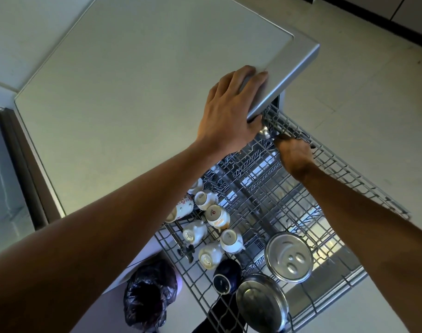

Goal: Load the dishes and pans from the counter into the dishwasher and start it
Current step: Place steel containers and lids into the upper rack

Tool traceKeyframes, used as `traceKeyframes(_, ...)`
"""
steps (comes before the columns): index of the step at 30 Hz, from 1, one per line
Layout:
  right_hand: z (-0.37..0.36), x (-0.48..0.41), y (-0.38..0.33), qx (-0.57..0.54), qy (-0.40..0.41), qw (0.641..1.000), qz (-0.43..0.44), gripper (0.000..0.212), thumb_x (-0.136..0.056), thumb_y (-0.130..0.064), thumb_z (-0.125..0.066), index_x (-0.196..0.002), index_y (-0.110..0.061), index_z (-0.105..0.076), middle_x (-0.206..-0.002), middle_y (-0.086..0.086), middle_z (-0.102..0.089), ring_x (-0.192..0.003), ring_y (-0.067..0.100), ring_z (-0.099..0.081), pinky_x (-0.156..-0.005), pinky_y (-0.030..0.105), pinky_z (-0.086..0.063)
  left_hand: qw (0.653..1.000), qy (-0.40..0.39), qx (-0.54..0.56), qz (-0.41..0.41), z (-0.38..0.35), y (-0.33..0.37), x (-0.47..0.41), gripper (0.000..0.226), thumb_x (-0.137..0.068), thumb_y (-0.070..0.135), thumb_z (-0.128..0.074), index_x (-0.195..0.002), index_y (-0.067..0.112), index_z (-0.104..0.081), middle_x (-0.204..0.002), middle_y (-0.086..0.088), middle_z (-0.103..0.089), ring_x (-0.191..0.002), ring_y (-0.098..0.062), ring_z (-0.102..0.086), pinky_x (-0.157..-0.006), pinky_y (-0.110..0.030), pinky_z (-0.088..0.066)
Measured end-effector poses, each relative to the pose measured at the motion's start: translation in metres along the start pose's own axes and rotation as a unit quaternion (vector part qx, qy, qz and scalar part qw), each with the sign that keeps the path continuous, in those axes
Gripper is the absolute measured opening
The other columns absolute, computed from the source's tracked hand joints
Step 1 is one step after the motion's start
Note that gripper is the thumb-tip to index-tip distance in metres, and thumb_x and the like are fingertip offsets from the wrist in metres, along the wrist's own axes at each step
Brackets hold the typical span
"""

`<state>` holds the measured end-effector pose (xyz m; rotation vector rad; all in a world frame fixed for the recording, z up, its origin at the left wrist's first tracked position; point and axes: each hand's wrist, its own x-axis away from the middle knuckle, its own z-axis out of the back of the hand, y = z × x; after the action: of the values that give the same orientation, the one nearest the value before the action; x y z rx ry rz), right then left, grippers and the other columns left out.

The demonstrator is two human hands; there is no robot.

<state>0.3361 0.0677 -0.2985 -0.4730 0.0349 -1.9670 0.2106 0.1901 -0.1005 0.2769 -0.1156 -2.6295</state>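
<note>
The upper rack (330, 162) of the dishwasher stands pulled out, and the person leans over it with both arms stretched forward. Taking the rack's middle as the clock centre, a cluster of white cups (214, 212) lies tipped over at about nine o'clock, some showing printed bases. A dark mug (226, 276) sits at seven. Just beside it, at six, a round steel dish (289, 257) leans on the wires, with a second steel dish (261, 301) close below and overlapping its lower edge. The right hand (294, 155) reaches to the far end of the rack at twelve o'clock. Its fingers are curled down among the wires and mostly hidden behind the back of the hand, so I cannot tell whether it has hold of anything. A small shiny steel item (264, 132) sits just beside that hand, at its ten o'clock. The left hand (231, 109) rests on the silver front edge of the dishwasher top (133, 92), fingers laid fairly straight over the trim, thumb dropping below the lip, holding nothing. At eight o'clock, beyond the rack, a bin lined with a black bag (150, 294) stands on the floor, and pale floor tiles (373, 68) spread away at two o'clock.
</note>
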Motion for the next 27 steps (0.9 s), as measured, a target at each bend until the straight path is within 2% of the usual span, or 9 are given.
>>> traceKeyframes(4, -0.004, 0.002, -0.001, -0.027, 0.008, 0.999, -0.021, 0.017, -0.096, -0.009, -0.053, -0.112, -0.009, -0.06, -0.078, 0.005, -0.053, -0.066, 0.017, -0.054, -0.06, 0.028, -0.046, 1.0, 0.008, 0.003, -0.003, 0.0, 0.001, 0.001, 0.072, -0.075, 0.04, -0.065, -0.142, 0.02, -0.045, -0.144, -0.002, -0.044, -0.131, -0.02, -0.039, -0.107, -0.032, -0.032)
traceKeyframes(7, -0.005, 0.006, -0.002, -0.06, 0.027, 0.997, -0.047, 0.026, -0.094, -0.008, -0.054, -0.118, -0.013, -0.06, -0.08, 0.002, -0.053, -0.068, 0.016, -0.053, -0.063, 0.027, -0.044, 1.0, 0.006, 0.004, -0.006, 0.0, 0.001, 0.001, 0.072, -0.076, 0.039, -0.066, -0.141, 0.02, -0.045, -0.144, -0.002, -0.044, -0.131, -0.02, -0.039, -0.107, -0.032, -0.032)
traceKeyframes(10, -0.002, 0.013, -0.006, -0.11, 0.046, 0.99, -0.078, 0.028, -0.097, -0.009, -0.052, -0.123, -0.015, -0.057, -0.076, -0.002, -0.05, -0.062, 0.011, -0.049, -0.055, 0.023, -0.038, 1.0, 0.01, 0.004, -0.009, 0.0, 0.0, 0.001, 0.072, -0.075, 0.039, -0.066, -0.141, 0.019, -0.045, -0.143, -0.002, -0.044, -0.13, -0.02, -0.039, -0.106, -0.032, -0.032)
traceKeyframes(14, 0.0, 0.034, -0.01, -0.178, 0.082, 0.969, -0.148, 0.017, -0.101, -0.021, -0.048, -0.109, -0.02, -0.063, -0.077, -0.004, -0.055, -0.059, 0.007, -0.046, -0.049, 0.022, -0.035, 1.0, 0.009, 0.007, -0.012, 0.001, 0.001, 0.001, 0.072, -0.075, 0.04, -0.067, -0.141, 0.02, -0.044, -0.143, -0.001, -0.043, -0.13, -0.02, -0.039, -0.106, -0.031, -0.031)
traceKeyframes(17, -0.002, 0.057, -0.023, -0.177, 0.11, 0.962, -0.174, 0.022, -0.101, -0.018, -0.046, -0.108, -0.018, -0.066, -0.073, -0.004, -0.057, -0.054, 0.01, -0.047, -0.045, 0.022, -0.028, 1.0, 0.005, 0.012, -0.014, 0.002, 0.001, 0.001, 0.073, -0.075, 0.039, -0.067, -0.141, 0.02, -0.043, -0.143, -0.001, -0.042, -0.13, -0.021, -0.039, -0.106, -0.033, -0.032)
traceKeyframes(20, -0.003, 0.082, -0.035, -0.178, 0.137, 0.954, -0.197, 0.023, -0.101, -0.021, -0.046, -0.105, -0.013, -0.067, -0.086, 0.005, -0.063, -0.063, 0.018, -0.052, -0.05, 0.023, -0.032, 1.0, 0.004, 0.021, -0.015, 0.004, 0.002, 0.003, 0.072, -0.075, 0.036, -0.068, -0.141, 0.02, -0.043, -0.142, -0.002, -0.042, -0.13, -0.022, -0.039, -0.106, -0.034, -0.033)
traceKeyframes(22, -0.001, 0.099, -0.043, -0.185, 0.15, 0.949, -0.204, 0.037, -0.101, -0.032, -0.037, -0.105, -0.01, -0.067, -0.086, 0.009, -0.064, -0.066, 0.023, -0.059, -0.055, 0.027, -0.044, 1.0, -0.001, 0.021, -0.016, 0.006, 0.003, 0.003, 0.073, -0.076, 0.036, -0.069, -0.141, 0.02, -0.042, -0.142, -0.003, -0.042, -0.13, -0.023, -0.038, -0.107, -0.035, -0.033)
traceKeyframes(24, 0.006, 0.115, -0.052, -0.191, 0.161, 0.945, -0.212, 0.043, -0.099, -0.033, -0.036, -0.103, -0.005, -0.068, -0.085, 0.013, -0.067, -0.065, 0.025, -0.059, -0.059, 0.03, -0.049, 1.0, -0.006, 0.027, -0.012, 0.008, 0.003, 0.004, 0.073, -0.077, 0.035, -0.07, -0.142, 0.019, -0.041, -0.142, -0.002, -0.042, -0.131, -0.022, -0.038, -0.109, -0.036, -0.032)
traceKeyframes(27, 0.02, 0.137, -0.064, -0.147, 0.166, 0.951, -0.214, 0.023, -0.097, -0.021, -0.054, -0.108, -0.01, -0.071, -0.086, 0.011, -0.071, -0.061, 0.021, -0.054, -0.058, 0.026, -0.044, 0.998, -0.007, 0.07, -0.001, 0.011, 0.003, 0.009, 0.067, -0.079, 0.033, -0.068, -0.14, 0.019, -0.046, -0.14, -0.001, -0.045, -0.129, -0.019, -0.04, -0.109, -0.034, -0.033)
